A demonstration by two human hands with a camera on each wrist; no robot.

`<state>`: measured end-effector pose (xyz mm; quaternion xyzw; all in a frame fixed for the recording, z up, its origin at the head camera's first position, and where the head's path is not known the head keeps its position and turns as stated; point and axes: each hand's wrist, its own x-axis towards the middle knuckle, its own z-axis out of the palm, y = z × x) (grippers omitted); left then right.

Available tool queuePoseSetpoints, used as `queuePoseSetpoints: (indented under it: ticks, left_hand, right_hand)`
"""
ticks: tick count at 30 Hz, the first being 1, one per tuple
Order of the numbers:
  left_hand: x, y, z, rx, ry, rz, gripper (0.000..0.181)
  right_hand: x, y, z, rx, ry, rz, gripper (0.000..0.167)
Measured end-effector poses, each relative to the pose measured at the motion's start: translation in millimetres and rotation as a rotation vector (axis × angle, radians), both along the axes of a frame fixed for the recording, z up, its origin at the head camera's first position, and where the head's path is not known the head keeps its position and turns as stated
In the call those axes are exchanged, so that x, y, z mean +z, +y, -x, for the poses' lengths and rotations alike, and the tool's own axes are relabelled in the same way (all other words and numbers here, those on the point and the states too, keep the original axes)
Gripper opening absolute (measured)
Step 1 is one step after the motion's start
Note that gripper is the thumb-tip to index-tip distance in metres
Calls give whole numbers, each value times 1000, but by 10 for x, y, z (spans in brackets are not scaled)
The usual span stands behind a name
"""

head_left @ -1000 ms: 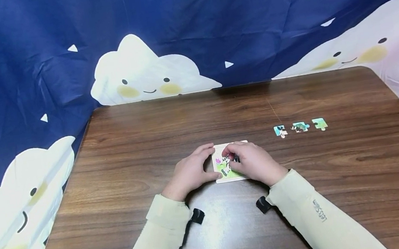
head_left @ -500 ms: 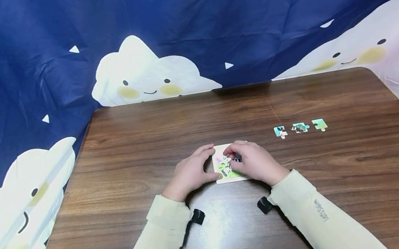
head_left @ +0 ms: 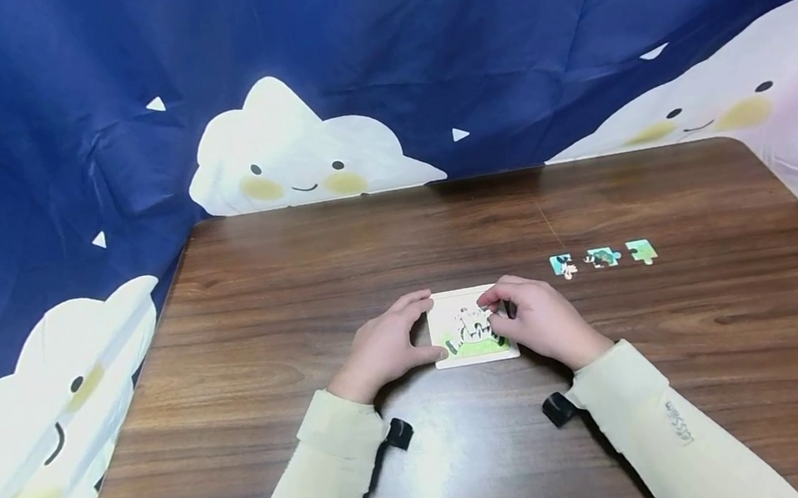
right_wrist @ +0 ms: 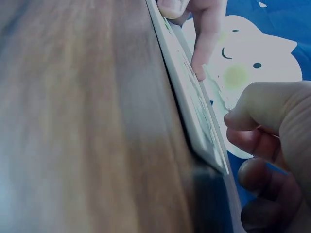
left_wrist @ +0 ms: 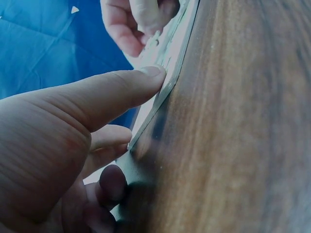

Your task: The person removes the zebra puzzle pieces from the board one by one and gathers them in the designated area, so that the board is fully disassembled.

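A small puzzle board [head_left: 476, 359] with a pale border, a zebra picture and green grass lies flat on the table. My left hand [head_left: 389, 347] holds its left side, thumb at the near corner and fingers at the far corner. In the left wrist view the left thumb [left_wrist: 146, 77] presses on the board's edge. Over the right part of the board, my right hand [head_left: 537, 317] has thumb and forefinger together, pinching a puzzle piece [right_wrist: 217, 90] that stands tilted above the board in the right wrist view. The hand partly covers the board's right side.
Three loose jigsaw pieces lie in a row farther back on the right: a left one [head_left: 562, 265], a middle one [head_left: 603, 257] and a green one [head_left: 642, 251]. Behind the brown wooden table [head_left: 339, 257] hangs a blue curtain [head_left: 492, 35] with clouds.
My right hand has shifted to the right across the board. The pink patch at the board's upper left is gone from view, leaving white there. My left hand stays at the left side.
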<state>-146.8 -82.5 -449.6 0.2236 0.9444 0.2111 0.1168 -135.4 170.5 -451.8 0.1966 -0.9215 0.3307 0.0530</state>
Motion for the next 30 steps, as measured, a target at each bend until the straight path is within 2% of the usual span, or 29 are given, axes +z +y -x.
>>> queuePoseSetpoints:
  ticks: [11,23,30]
  left_hand:
    - [3,9,1,4,11,1,80]
    - [5,10,-8,1,10,-13,80]
    - [-1,-6,-7,2,15,-12,79]
  right_hand:
    - [-60,323,-103,-74,-54,110,19]
    - [-34,647,-185,-156,-60,72,17]
    - [-34,836,-145,-188,-83,31,16]
